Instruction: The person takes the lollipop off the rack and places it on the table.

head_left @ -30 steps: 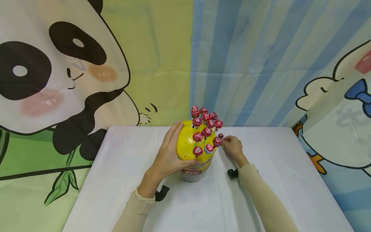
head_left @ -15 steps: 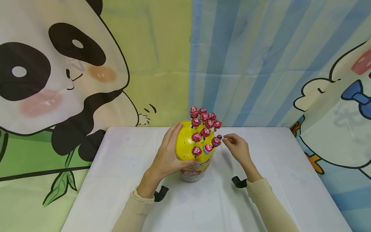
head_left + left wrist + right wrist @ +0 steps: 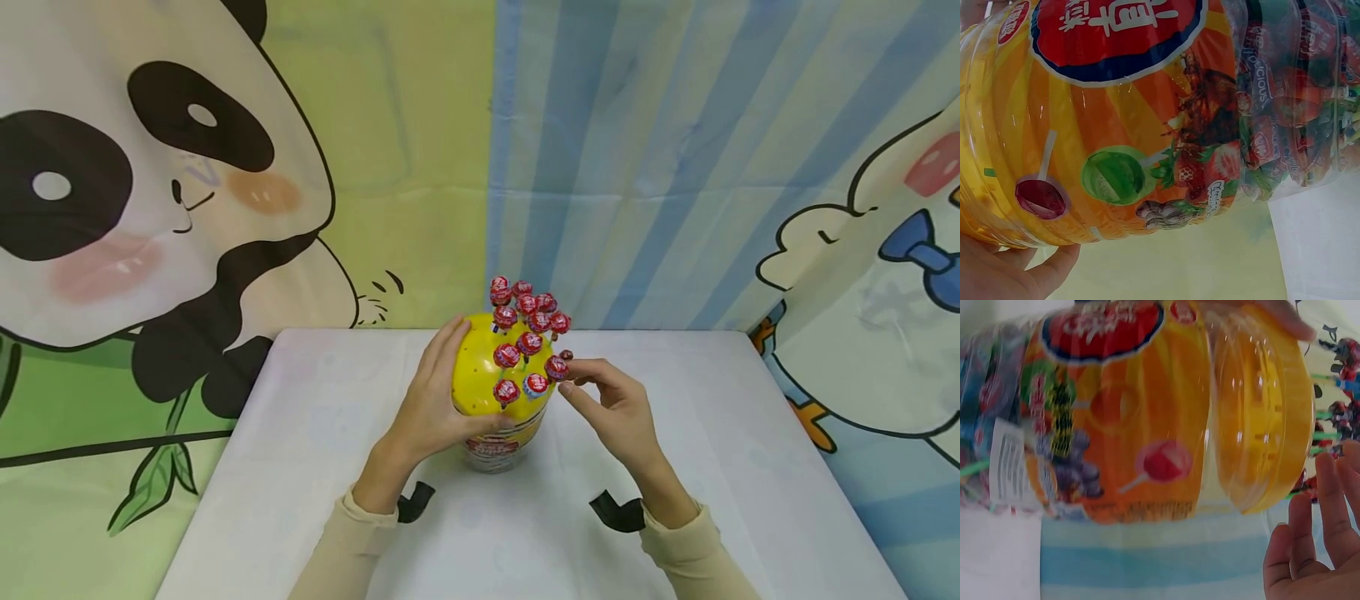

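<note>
A clear plastic lollipop jar (image 3: pixel 495 437) stands upright on the white table (image 3: pixel 300 467), near the table's middle and toward its twelve-o'clock edge. Its domed yellow lid (image 3: pixel 474 377) is studded with red-wrapped lollipops (image 3: pixel 528 342) that stick up and out on thin stems, clustered on the top and on the three-o'clock face of the dome. The person's left hand (image 3: pixel 431 400) comes in from seven o'clock and grips the lid's nine-o'clock side, the fingers spread and curved over the dome and the thumb pressing low on its front, just above the jar's printed label. The left wrist view shows that label close up, orange with a red and blue badge and pictured sweets, with more wrapped sweets packed inside the clear wall and part of the palm under it. The right hand (image 3: pixel 611 408) sits at the lid's three-o'clock side, palm turned up, its fingers (image 3: pixel 588 371) loosely bent and holding nothing; the fingertips lie right at the outermost lollipops, but whether they touch a wrapper or stem cannot be told. In the right wrist view those fingers hang slack beside the lid's rim. Both forearms wear beige sleeves (image 3: pixel 678 554). Behind the table hangs a cartoon backdrop with a panda (image 3: pixel 150 200) at ten o'clock and blue stripes at one o'clock.
</note>
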Tool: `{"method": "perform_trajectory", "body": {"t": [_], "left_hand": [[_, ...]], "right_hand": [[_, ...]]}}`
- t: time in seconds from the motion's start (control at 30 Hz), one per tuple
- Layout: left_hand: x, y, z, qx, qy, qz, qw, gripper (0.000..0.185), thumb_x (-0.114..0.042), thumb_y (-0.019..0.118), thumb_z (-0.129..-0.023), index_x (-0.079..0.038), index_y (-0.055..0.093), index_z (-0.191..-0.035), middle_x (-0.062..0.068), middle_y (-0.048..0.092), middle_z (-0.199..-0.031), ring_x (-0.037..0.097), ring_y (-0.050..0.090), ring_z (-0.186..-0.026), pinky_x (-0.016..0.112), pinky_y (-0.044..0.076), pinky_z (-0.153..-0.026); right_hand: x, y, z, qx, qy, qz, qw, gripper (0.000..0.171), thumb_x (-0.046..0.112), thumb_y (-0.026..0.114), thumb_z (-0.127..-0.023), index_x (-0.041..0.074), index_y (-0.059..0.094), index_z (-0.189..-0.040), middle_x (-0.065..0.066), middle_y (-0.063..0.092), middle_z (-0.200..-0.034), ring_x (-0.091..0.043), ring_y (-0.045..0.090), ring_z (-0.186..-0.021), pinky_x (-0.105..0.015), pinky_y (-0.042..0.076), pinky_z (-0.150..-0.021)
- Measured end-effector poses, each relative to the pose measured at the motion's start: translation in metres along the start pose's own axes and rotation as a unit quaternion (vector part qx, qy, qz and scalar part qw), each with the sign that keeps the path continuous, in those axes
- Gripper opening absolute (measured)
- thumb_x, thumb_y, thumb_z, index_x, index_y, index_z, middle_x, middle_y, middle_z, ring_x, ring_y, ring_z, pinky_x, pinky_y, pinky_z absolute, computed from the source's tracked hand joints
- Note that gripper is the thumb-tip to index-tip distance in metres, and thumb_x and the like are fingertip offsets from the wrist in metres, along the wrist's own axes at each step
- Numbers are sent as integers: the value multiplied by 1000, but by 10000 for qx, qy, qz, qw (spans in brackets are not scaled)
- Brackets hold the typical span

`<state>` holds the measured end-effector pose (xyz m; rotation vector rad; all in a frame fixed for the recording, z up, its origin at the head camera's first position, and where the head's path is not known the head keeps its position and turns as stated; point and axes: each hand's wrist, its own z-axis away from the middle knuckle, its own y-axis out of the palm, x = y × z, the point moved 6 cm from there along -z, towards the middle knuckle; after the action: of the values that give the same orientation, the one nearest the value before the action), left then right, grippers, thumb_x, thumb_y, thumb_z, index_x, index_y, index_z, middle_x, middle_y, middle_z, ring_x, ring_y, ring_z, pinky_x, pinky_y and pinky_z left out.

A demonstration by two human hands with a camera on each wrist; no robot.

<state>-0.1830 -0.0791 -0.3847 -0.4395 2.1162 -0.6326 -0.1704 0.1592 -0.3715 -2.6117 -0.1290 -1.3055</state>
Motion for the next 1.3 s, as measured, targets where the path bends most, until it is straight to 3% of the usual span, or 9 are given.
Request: {"method": "perform_trajectory", "body": {"t": [0.17,0.8,1.1,1.3], "left_hand": [[1,1,1,23,-55,59,10000,126,-60,89,-63,-23,19,-161,-6,15,-164,20,24,-146,53,38,-108],[0,0,1,21,-124,103,9999,123,-60,88,-65,-25,20,-161,-8,15,-164,20,26,-144,53,40,-106],[-1,0,1,8,-115,90,9999,123,-57,90,-64,-25,20,-161,-6,16,-164,21,26,-144,53,40,-106],[-1,0,0,20,-153,84,9998,123,-56,90,-64,-25,21,-160,-7,15,-164,21,25,-145,53,40,-106]], "right_hand": [[3,8,0,59,-46,-221,9997,29,-16,64,-89,-8,66,-116,-12,69,-112,-23,59,-99,-29,50,-89],[1,16,-4,23,64,-307,9995,26,-16,64,-89,-7,69,-112,-9,68,-106,-22,56,-93,-28,50,-86],[8,7,-9,-419,128,-368,9984,19,-11,66,-91,-10,67,-109,-15,69,-103,-24,61,-94,-31,53,-86],[-6,-14,-11,-933,593,-229,9936,19,-7,66,-93,-9,68,-112,-17,69,-107,-23,65,-97,-30,55,-87]]}}
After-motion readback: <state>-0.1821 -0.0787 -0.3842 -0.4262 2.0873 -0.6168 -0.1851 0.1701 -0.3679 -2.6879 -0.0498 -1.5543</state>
